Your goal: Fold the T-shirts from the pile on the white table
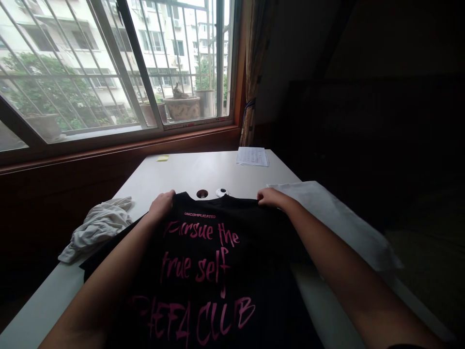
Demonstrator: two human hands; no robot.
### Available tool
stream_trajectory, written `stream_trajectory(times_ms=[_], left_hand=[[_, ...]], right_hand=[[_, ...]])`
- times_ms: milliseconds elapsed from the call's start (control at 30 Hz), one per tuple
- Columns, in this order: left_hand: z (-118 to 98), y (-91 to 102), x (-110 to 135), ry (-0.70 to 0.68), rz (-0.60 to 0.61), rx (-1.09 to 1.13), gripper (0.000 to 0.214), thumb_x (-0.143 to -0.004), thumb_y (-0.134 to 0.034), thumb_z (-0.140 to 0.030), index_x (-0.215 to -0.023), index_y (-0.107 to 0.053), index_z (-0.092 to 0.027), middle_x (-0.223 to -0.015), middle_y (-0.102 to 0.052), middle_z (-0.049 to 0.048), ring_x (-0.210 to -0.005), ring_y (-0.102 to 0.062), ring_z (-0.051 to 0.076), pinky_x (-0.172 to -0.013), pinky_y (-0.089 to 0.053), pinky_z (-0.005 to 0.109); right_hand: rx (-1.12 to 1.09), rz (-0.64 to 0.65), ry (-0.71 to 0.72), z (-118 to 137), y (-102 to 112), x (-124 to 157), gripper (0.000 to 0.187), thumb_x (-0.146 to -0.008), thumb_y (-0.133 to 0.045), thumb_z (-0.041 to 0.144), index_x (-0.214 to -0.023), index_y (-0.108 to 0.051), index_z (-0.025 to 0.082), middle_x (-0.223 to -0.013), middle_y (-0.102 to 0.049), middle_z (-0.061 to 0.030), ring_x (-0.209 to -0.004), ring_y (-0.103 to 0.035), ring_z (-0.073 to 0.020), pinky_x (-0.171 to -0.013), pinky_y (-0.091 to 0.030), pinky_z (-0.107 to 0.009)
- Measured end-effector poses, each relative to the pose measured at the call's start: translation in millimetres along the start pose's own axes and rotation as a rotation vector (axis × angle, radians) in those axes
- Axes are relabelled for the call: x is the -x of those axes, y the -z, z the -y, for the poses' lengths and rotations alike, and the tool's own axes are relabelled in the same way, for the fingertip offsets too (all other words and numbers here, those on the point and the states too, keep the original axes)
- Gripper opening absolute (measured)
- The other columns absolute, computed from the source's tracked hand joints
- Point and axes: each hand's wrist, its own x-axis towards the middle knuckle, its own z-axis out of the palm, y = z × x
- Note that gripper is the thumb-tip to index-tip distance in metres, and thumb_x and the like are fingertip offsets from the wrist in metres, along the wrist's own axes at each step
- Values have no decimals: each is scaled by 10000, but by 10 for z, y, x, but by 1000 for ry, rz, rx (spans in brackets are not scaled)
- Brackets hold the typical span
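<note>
A black T-shirt [203, 252] with pink lettering is spread over the white table, its collar end away from me and its lower part running out of view at the bottom. My left hand [163, 201] is closed on the shirt's left shoulder, near the collar. On the other shoulder, my right hand [269, 197] grips the fabric with bent fingers. Both forearms lie across the sides of the shirt and hide parts of its sleeves. A crumpled pale cloth [100, 228] rests beside my left forearm.
The white table [181, 172] has a round hole [202, 194] and a white round cap [222, 192] beyond the collar. Papers [253, 156] and a yellow note [163, 158] lie at the far edge. White sheeting [337, 218] hangs over the right edge. A barred window [109, 72] stands behind.
</note>
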Motion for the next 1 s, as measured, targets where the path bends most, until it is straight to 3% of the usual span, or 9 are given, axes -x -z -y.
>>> stream_trajectory(times_ms=[200,367,467,600,733,867,1000], left_hand=[[-76,-131,2,39,-122,-81,308,-1003,-340,-212,-1223,-555,-200,-1200,-651,165,-1194,-549,336,-947,-454,440],[-38,-193,-17,22,-68,-82,307,-1031,-378,-374,-1235,-551,-223,-1229,-659,142,-1159,-597,313,-893,-489,405],[63,-155,-30,41,-8,-47,403,-1018,-387,-529,-1259,-532,-240,-1230,-684,129,-1076,-653,297,-853,-503,392],[328,-69,-31,92,127,5,570,-938,-404,-694,-1248,-546,-238,-1198,-709,141,-1044,-675,321,-851,-507,411],[700,7,-2,84,245,43,490,-806,-584,-648,-1065,-640,-237,-1037,-747,84,-986,-694,284,-834,-515,341],[931,127,19,82,212,33,344,-790,-601,-553,-926,-667,-244,-975,-748,53,-954,-693,262,-818,-501,309],[881,238,-12,55,41,-172,358,-918,-503,-538,-1072,-654,-252,-1064,-725,89,-974,-673,287,-810,-494,357]], right_hand=[[87,-330,-50,55,29,-71,265,-901,-555,213,-1122,-701,195,-1218,-640,-123,-1095,-593,-266,-892,-475,-357],[220,-478,-87,194,-186,-109,396,-917,-456,92,-1249,-648,194,-1221,-606,-160,-1098,-559,-306,-905,-462,-420],[187,-477,-35,329,-288,-129,425,-925,-445,88,-1295,-626,188,-1254,-584,-173,-1141,-535,-318,-922,-465,-423],[93,-401,171,571,-415,-175,338,-968,-499,214,-1267,-658,204,-1310,-583,-134,-1222,-518,-282,-1020,-455,-374],[67,-298,247,733,-610,-232,394,-981,-548,374,-1335,-649,233,-1415,-569,-89,-1272,-530,-246,-1103,-420,-337],[54,-242,244,736,-764,-267,543,-1015,-472,447,-1483,-534,178,-1590,-434,-110,-1454,-384,-287,-1218,-291,-412],[19,-150,247,688,-804,-298,638,-1039,-356,531,-1584,-386,200,-1686,-267,-80,-1549,-227,-269,-1265,-159,-475]])
